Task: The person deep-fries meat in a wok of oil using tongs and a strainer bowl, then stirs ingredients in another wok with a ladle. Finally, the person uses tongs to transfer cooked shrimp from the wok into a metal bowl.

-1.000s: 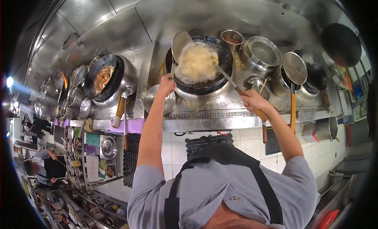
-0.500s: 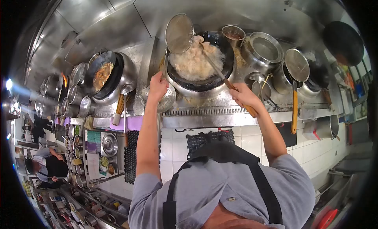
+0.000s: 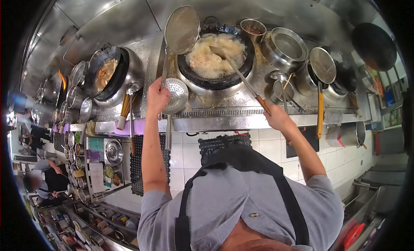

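My left hand (image 3: pixel 158 97) is closed around the handle of a fine mesh strainer (image 3: pixel 182 30), whose round head is raised at the back left of the central wok (image 3: pixel 185 74). My right hand (image 3: pixel 277 116) grips the wooden handle of a ladle (image 3: pixel 238 72). The ladle's bowl dips into pale food bubbling in oil (image 3: pixel 215 59) inside that wok. Just right of my left hand lies a perforated skimmer (image 3: pixel 175 95), its handle hanging over the counter's front edge.
A second wok (image 3: pixel 104 74) with cooked food stands at the left. Right of the central wok are a small sauce pot (image 3: pixel 253 28), a large lidded pot (image 3: pixel 288 44) and another strainer (image 3: pixel 322 65). A co-worker (image 3: pixel 47 175) stands far left near ingredient containers.
The mesh strainer has moved up and left, out of the central wok to beside it. The ladle has shifted within the food, and my right hand has moved slightly.
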Motion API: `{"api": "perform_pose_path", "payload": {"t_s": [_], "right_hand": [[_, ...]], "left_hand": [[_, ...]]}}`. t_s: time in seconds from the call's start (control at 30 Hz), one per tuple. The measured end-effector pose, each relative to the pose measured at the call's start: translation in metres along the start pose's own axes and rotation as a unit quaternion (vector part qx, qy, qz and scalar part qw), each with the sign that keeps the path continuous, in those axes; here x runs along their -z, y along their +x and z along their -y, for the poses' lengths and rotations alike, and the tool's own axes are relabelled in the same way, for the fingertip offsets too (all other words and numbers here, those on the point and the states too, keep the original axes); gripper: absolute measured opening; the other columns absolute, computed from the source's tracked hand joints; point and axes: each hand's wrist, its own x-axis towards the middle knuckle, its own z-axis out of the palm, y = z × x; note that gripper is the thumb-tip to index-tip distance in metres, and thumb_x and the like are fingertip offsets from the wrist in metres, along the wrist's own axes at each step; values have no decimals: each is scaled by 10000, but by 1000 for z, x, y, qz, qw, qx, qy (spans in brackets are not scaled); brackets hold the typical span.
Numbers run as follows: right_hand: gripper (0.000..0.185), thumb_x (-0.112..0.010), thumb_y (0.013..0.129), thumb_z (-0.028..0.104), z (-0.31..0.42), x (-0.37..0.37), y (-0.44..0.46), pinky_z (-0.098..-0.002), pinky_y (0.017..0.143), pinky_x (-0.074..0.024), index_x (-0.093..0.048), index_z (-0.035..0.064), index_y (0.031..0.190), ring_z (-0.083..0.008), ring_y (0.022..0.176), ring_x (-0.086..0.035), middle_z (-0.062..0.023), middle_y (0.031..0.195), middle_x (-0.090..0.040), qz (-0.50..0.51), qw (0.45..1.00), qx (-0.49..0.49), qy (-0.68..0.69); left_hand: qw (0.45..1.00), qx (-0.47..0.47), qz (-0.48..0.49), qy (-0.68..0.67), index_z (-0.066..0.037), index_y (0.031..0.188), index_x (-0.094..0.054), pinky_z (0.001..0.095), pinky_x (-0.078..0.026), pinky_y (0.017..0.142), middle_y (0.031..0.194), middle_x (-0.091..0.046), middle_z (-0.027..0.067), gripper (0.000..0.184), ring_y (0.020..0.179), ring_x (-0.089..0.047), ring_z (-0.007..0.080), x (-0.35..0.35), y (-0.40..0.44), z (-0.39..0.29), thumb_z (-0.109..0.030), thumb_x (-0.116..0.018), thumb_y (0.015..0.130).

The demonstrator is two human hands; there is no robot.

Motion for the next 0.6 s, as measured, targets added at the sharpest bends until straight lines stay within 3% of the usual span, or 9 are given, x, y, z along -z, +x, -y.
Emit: {"api": "perform_pose_path", "payload": {"t_s": [0.03, 0.17, 0.27, 0.3, 0.43, 0.57, 0.6], "right_hand": [[461, -567, 888, 45, 12, 14, -8, -556, 834, -465, -474, -15, 1336, -517, 943, -616, -348, 918, -642, 10, 1000, -28, 6], [484, -584, 893, 60, 45, 51, -44, -511, 823, -482, -489, 28, 1367, -499, 929, -621, -309, 935, -649, 12, 997, -79, -3], [463, -586, 891, 62, 22, 13, -22, -520, 829, -475, -498, 23, 1344, -501, 952, -617, -312, 932, -648, 6, 1000, 10, 5], [430, -588, 888, 59, 7, -8, -1, -525, 830, -468, -506, 11, 1307, -508, 973, -610, -315, 936, -644, 56, 998, -25, -5], [372, -589, 874, 57, 46, -10, 6, -564, 831, -464, -529, -67, 1220, -524, 962, -613, -361, 960, -635, -4, 1000, -13, -4], [349, -573, 867, 52, 49, -33, 5, -550, 795, -481, -541, -66, 1194, -505, 892, -646, -336, 859, -649, -74, 995, 28, 66], [348, -584, 873, 57, 48, -37, 19, -532, 790, -479, -546, -46, 1203, -503, 890, -637, -330, 871, -643, -32, 997, 3, 71]], "left_hand": [[1000, 8, 2, 6, 88, 1452, -391, 249, -341, 388, 652, -537, 23, 559, 452, -437, 76, 4, -4, -3, 25, -436, 898], [999, 34, 3, 10, 88, 1473, -357, 244, -338, 386, 659, -546, 23, 578, 451, -436, 75, 22, -20, -2, 20, -437, 904], [999, 41, 0, -5, 96, 1488, -324, 240, -336, 387, 665, -555, 26, 600, 451, -435, 74, 25, -19, 4, 18, -441, 904], [999, 42, -2, -12, 99, 1492, -314, 239, -335, 387, 666, -558, 28, 608, 451, -435, 74, 23, -19, 4, 18, -443, 904], [999, 29, -25, 26, 126, 1423, -423, 256, -414, 503, 646, -585, 31, 594, 549, -523, 83, 21, -19, 0, 20, -481, 841], [997, 0, -32, 76, 122, 1356, -505, 293, -466, 565, 686, -624, 75, 543, 593, -574, 114, 18, -17, 11, -7, -497, 828], [996, -7, -31, 80, 120, 1382, -474, 287, -435, 515, 671, -613, 66, 564, 548, -543, 111, 17, -14, 14, -2, -492, 831]]}}
